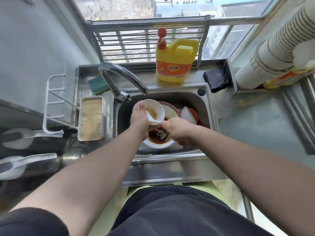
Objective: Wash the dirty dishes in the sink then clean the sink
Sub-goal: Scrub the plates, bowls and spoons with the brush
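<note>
Head cam: our left hand (pixel 139 119) grips a bowl (pixel 154 110) over the sink (pixel 208 106), right hand (pixel 179 132) pinches a spoon (pixel 151 119).

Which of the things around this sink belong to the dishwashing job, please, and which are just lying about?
Part of the job:
- small white bowl, held by left hand
- white spoon, held by right hand
- saucy plate
- sink
- faucet
- detergent bottle
- sponge

Just lying about:
- stack of paper cups
- black cloth
- beige tray
</note>
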